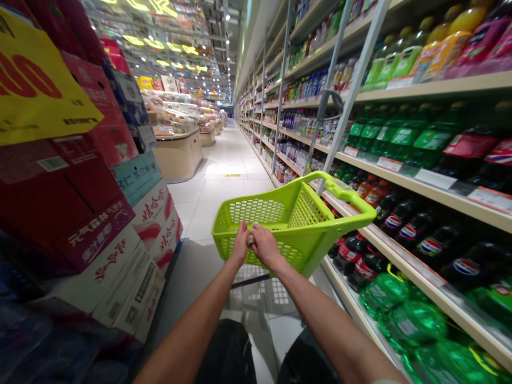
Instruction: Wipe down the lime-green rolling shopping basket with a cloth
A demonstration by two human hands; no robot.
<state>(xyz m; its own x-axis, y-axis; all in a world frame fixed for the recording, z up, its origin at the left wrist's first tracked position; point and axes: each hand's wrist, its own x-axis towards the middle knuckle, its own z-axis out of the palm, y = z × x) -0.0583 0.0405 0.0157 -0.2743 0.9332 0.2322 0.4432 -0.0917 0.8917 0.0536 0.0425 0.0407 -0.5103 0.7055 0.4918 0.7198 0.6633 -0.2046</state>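
Note:
A lime-green plastic shopping basket (280, 213) rolls ahead of me in a supermarket aisle, tilted to the right and empty inside. My left hand (240, 244) and my right hand (264, 244) sit side by side on its near rim, fingers curled over the edge. Between the two hands a small pale thing shows, too small to name. The basket's long handle (348, 194) sticks out to the right, close to the drink shelves.
Shelves (420, 186) of soda bottles run along the right, with a metal ladder (344, 101) leaning on them. Stacked red and white cartons (120, 229) with a yellow price sign (36, 90) crowd the left. The tiled aisle (228, 170) stretches ahead past display counters (178, 152).

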